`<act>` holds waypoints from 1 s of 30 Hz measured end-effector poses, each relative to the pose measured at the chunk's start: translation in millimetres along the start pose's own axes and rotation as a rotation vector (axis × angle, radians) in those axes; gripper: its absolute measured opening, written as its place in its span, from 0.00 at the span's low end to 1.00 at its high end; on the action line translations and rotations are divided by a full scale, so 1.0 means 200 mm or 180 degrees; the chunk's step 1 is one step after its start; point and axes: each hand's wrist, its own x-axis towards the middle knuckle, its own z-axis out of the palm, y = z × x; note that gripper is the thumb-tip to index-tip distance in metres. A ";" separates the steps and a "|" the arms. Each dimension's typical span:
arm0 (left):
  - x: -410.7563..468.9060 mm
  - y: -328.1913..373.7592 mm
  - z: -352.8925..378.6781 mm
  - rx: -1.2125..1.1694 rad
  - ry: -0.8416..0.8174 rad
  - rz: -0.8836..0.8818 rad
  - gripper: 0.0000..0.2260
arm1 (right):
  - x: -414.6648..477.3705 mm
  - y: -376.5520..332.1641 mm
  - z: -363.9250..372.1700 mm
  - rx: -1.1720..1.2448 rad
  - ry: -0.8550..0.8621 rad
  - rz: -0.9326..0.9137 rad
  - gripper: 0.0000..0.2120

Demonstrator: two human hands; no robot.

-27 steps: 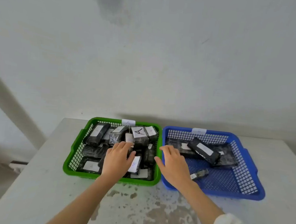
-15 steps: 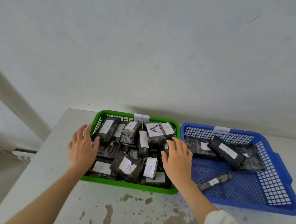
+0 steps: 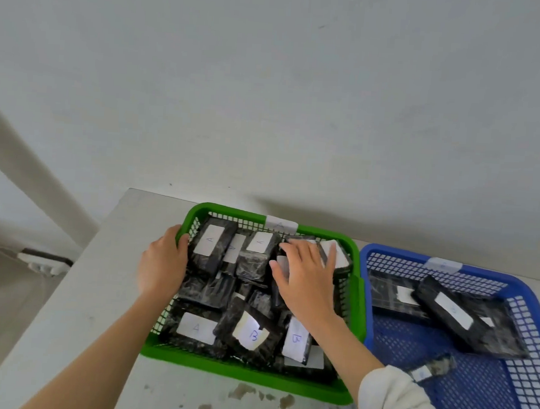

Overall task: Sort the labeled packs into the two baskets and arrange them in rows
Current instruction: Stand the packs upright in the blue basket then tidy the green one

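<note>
Now, straight right fingers (image 3: 295, 250) on packs (image 3: 256, 258).

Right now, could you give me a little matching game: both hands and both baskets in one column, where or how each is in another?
1. left hand
2. right hand
3. green basket
4. blue basket

a. holds few packs, much bare mesh
b. spread on packs at the far right of the green one
c. against a basket's left rim
d. crammed with packs labelled A and B

Pairs: 1-c, 2-b, 3-d, 4-a
</note>
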 end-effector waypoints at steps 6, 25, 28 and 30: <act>-0.02 0.01 -0.01 -0.0130 0.0012 -0.0111 0.15 | 0.22 -0.19 0.09 0.0387 -0.0832 -0.0371 0.24; -0.14 0.38 0.15 0.0368 -0.1085 0.2280 0.15 | -0.03 0.30 -0.07 0.0637 -0.0889 -0.0306 0.24; -0.13 0.35 0.13 0.0239 -0.0671 0.2222 0.13 | -0.03 0.32 -0.08 0.0761 -0.0864 -0.0316 0.24; -0.14 0.36 0.11 0.0258 -0.0410 0.2367 0.13 | -0.02 0.32 -0.09 0.0858 -0.0857 -0.0289 0.24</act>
